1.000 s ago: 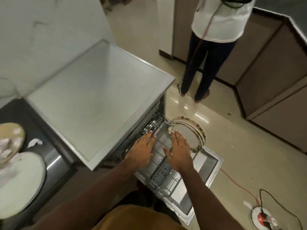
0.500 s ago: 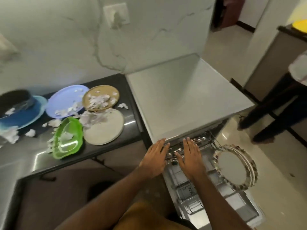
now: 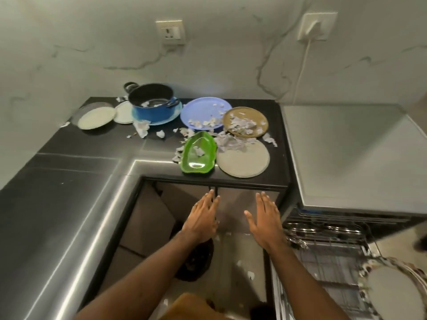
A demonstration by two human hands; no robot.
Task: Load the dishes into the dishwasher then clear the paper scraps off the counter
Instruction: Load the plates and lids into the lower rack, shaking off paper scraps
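Hovering below the counter point(image 3: 251, 181) edge, the left hand point(image 3: 201, 220) and right hand point(image 3: 265, 224) are both spread flat, grasping nothing. Paper scraps point(image 3: 240, 124) are lying across the plates.

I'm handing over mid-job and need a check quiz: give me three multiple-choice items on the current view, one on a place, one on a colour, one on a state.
1. Where does the green dish sit?
A. in the dishwasher rack
B. on the counter beside the grey plate
C. on the floor

2. What colour is the pot outside?
A. red
B. white
C. blue

3. What are the left hand and right hand holding?
A. nothing
B. a plate each
C. one pot together

Answers: 1 B, it lies near the counter's front edge, left of that plate. 2 C, its wall is blue. 3 A, both hands are open and flat.
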